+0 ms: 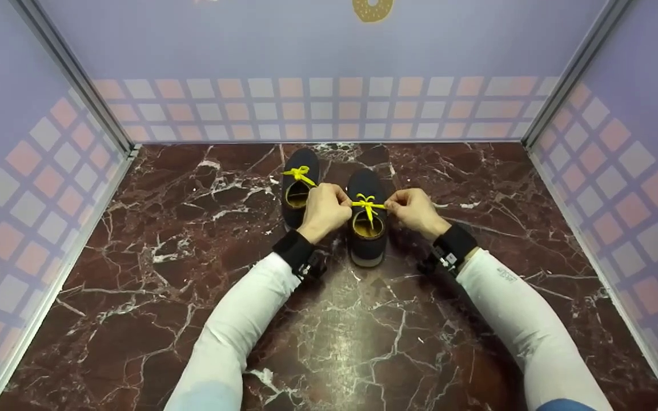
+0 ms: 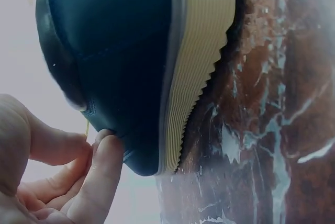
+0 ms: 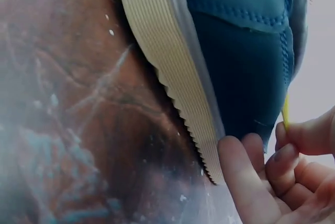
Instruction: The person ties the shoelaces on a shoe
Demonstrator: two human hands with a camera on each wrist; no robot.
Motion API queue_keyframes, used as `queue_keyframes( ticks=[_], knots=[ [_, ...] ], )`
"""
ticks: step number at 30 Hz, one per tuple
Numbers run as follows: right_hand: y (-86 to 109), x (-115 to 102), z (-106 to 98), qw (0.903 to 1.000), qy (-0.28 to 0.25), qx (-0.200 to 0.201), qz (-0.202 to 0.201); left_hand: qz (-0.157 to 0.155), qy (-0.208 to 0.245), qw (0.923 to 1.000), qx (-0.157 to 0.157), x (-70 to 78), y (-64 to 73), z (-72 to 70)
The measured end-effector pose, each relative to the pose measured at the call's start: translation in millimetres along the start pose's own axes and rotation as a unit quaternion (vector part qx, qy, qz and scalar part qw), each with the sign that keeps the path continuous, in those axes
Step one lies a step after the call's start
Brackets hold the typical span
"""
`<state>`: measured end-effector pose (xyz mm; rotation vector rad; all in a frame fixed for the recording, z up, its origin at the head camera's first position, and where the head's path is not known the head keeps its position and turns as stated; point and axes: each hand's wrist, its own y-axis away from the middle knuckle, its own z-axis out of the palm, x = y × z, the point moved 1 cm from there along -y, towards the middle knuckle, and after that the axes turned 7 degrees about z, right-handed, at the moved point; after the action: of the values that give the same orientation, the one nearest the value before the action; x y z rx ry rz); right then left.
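A dark shoe point(image 1: 366, 248) stands on the marbled surface, toe pointing away, with a yellow shoelace point(image 1: 367, 204) tied in a bow across its top. On its left side my left hand point(image 1: 327, 210) pinches one part of the lace between thumb and forefinger. Opposite it, my right hand point(image 1: 414, 210) pinches the other side, and the lace runs straight between the two hands. The right wrist view shows a bit of yellow lace point(image 3: 285, 110) at the thumb tip, other fingers beside the shoe's side. Beyond my left hand is a second dark shoe point(image 1: 305, 157), partly covered by that hand.
The second shoe has its own yellow bow point(image 1: 300, 174). Under both lies a dark red marbled surface point(image 1: 192, 308). Purple panels with pink and white squares point(image 1: 320, 108) close in the back and both sides, joined by grey metal corner strips point(image 1: 72, 68).
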<state>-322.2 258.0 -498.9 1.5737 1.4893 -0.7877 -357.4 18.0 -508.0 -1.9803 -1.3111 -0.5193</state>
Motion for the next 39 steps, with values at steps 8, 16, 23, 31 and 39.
queue_keyframes(
  ticks=[8,16,23,31,39],
  knots=[
    [21.7,-9,8,0.985,-0.146,0.0,0.093,-0.111,0.236,0.9653,-0.009,27.5,21.5,-18.0],
    [43.9,-20,28,0.9564,-0.248,-0.068,0.138,-0.174,0.353,0.9193,-0.009,60.6,45.4,-5.5],
    [46.4,-29,40,0.952,-0.265,-0.076,0.134,-0.197,0.372,0.9073,-0.01,77.6,60.9,7.6],
    [37.1,-34,48,0.942,-0.306,-0.068,0.121,-0.175,0.318,0.9315,0.02,34.9,46.0,48.5],
    [20.6,-37,53,0.9541,-0.261,-0.073,0.127,-0.196,0.327,0.9235,0.039,57.2,45.0,17.1]
  ],
)
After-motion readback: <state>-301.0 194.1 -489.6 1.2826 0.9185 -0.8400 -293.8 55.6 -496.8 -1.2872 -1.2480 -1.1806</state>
